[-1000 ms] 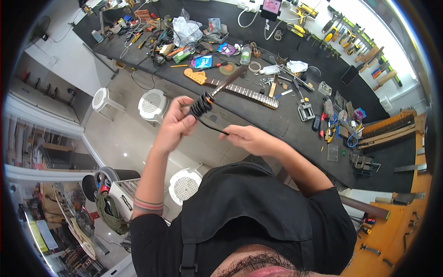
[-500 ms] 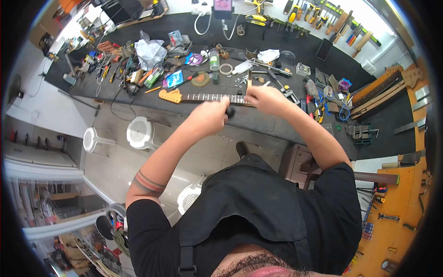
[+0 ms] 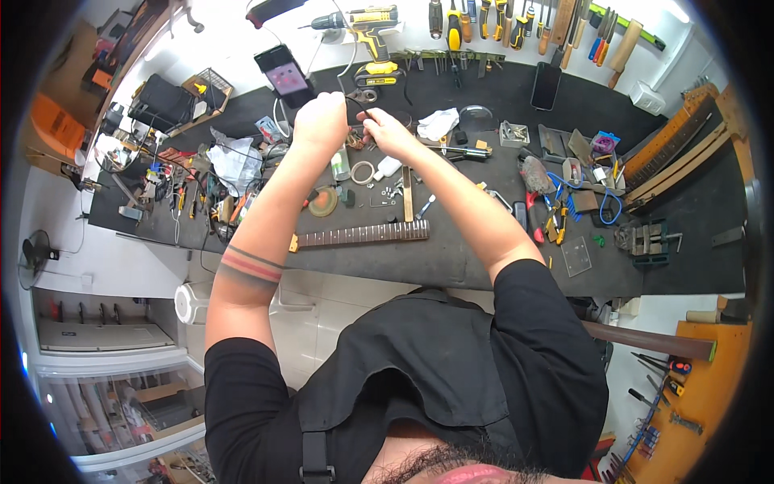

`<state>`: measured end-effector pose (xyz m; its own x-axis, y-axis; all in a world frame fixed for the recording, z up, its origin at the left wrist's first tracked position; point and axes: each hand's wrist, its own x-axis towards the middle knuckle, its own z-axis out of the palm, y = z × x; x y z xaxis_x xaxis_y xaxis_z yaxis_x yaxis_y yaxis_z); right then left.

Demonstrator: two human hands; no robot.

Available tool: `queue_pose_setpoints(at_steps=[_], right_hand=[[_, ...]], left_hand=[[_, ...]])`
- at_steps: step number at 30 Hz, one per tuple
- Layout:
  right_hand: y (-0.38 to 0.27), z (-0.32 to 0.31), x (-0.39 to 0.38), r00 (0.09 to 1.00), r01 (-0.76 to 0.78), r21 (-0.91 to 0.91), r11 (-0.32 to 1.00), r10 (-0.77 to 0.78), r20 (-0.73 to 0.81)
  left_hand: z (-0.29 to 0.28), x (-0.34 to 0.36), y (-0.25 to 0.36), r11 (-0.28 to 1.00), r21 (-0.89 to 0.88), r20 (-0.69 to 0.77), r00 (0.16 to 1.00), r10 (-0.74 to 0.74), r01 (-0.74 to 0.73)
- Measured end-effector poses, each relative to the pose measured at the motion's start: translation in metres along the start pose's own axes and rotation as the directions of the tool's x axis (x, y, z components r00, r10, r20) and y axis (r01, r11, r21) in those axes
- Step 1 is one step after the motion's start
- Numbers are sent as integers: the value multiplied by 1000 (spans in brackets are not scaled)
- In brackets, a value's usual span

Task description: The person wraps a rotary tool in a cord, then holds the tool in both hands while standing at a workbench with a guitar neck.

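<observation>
Both my hands are raised over the far side of the workbench. My left hand is closed just under a phone; what lies inside its fingers is hidden. Close by on its right, my right hand has its fingertips pinched at a thin dark cord that shows between the hands. A guitar neck with a dark fretboard rests on the bench nearer to me, touched by neither hand. My left forearm hides its headstock end. Beyond it lies a narrow wooden strip.
Loose tools, cables and a crumpled plastic bag crowd the bench's left. A tape roll and small metal parts lie mid-bench. A yellow drill and hand tools hang on the wall. Pliers and a small vise are at right.
My hands have left the guitar neck and moved up and left toward the wall. The neck stays on the bench. The view has shifted, showing more of the wall.
</observation>
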<state>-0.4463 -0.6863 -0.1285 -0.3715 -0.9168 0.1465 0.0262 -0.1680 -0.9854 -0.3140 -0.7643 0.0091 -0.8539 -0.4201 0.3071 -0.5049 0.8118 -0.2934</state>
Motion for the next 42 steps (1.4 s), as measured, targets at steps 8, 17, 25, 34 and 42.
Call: queue_pose_setpoints(at_steps=[8, 17, 25, 34, 42], right_hand=[[32, -26, 45, 998, -47, -33, 998, 46, -36], [57, -36, 76, 996, 83, 21, 996, -83, -9], [60, -39, 82, 998, 61, -71, 996, -60, 17], [84, -53, 97, 993, -92, -238, 967, 71, -97], [51, -48, 86, 976, 77, -679, 730, -194, -99]], left_hand=[[16, 54, 1, 1000, -2, 143, 990, 11, -10], [11, 72, -2, 1000, 17, 146, 989, -16, 13], [11, 69, 5, 1000, 24, 169, 986, 9, -14], [60, 67, 7, 992, -103, 46, 996, -72, 77], [63, 81, 5, 978, 13, 147, 967, -206, 207]])
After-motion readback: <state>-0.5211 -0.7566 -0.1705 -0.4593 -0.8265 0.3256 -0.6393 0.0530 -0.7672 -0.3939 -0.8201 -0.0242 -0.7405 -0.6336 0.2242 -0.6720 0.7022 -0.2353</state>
